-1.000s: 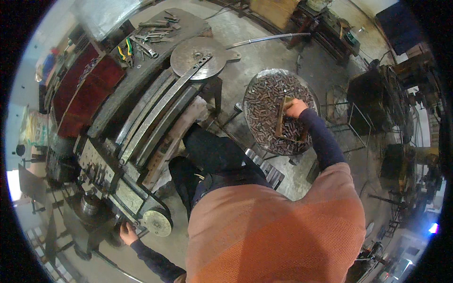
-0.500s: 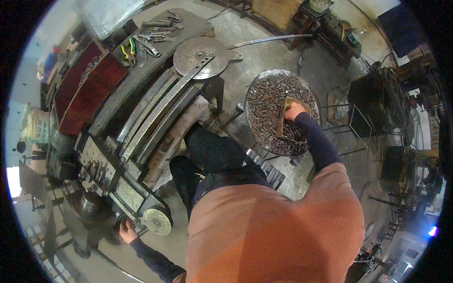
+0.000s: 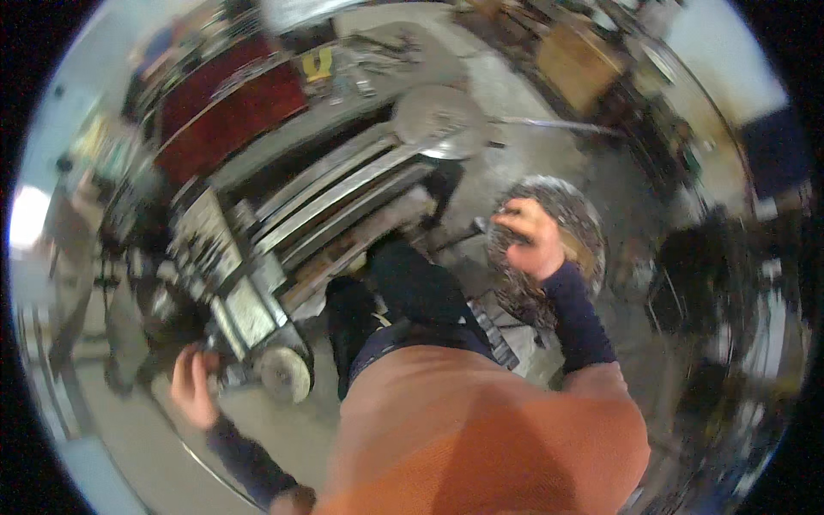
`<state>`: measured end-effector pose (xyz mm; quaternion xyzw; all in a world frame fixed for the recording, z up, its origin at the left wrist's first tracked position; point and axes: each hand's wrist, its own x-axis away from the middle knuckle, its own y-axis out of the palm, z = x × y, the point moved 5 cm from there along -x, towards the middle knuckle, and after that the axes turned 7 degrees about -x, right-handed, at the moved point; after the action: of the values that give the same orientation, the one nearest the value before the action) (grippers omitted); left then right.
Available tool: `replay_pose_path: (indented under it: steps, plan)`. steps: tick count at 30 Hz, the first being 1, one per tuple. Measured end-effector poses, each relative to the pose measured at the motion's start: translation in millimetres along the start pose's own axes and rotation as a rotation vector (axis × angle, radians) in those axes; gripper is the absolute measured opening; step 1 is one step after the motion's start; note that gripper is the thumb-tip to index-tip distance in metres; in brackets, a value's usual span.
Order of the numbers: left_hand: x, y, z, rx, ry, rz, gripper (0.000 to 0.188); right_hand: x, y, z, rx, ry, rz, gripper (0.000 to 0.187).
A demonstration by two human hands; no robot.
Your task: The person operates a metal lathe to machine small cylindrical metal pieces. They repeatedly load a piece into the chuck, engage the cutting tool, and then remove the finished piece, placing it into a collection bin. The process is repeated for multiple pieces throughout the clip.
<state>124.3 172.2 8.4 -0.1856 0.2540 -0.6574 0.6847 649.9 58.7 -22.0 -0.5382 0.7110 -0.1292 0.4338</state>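
The picture is blurred by motion. My right hand [image 3: 530, 236] is raised over a round tray [image 3: 592, 210] of small brown metal cylinders, its fingers curled toward the thumb. Something small and dark seems to lie between the fingertips, too smeared to name. A tan, flat-sided piece [image 3: 585, 257] lies in the tray beside that wrist. At the lower left my left hand [image 3: 194, 384] has its fingers apart, close to the end of a bench machine [image 3: 249, 313] with a round pale wheel [image 3: 283, 374]. No held thing shows in it.
Long metal bars [image 3: 343, 202] run from the machine to a round metal disc [image 3: 439, 120] with a lever. Behind them stand a dark red bin [image 3: 236, 112] and yellow-handled pliers [image 3: 318, 64] on the bench. Dark metal frames [image 3: 687, 283] stand at the right.
My right hand has come up from the tan piece in the tray. My left hand has shifted left and its fingers have spread. The whole view has turned.
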Motion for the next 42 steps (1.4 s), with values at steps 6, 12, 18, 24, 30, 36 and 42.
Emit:
replay_pose_path:
  steps: [6, 12, 18, 24, 30, 36, 42]
  plan:
    - [1, 110, 80, 0.412, 0.088, -0.416, 0.026, -82, 111, -137, -0.456, -0.516, -0.237, 0.051]
    - [21, 153, 54, 0.999, -0.197, -0.526, 0.034, -95, 149, -187, -0.583, -0.628, -0.362, 0.05]
    - [28, 155, 45, 0.995, -0.262, -0.52, 0.033, -93, 163, -186, -0.585, -0.599, -0.432, 0.049]
    - [26, 157, 38, 1.011, -0.296, -0.509, 0.033, -92, 172, -179, -0.619, -0.558, -0.457, 0.047]
    - [28, 159, 34, 1.049, -0.302, -0.505, 0.033, -92, 174, -178, -0.635, -0.541, -0.451, 0.048]
    - [31, 158, 32, 1.062, -0.312, -0.502, 0.034, -92, 179, -179, -0.621, -0.512, -0.462, 0.048]
    - [31, 158, 31, 1.066, -0.317, -0.501, 0.034, -91, 178, -180, -0.633, -0.511, -0.475, 0.047]
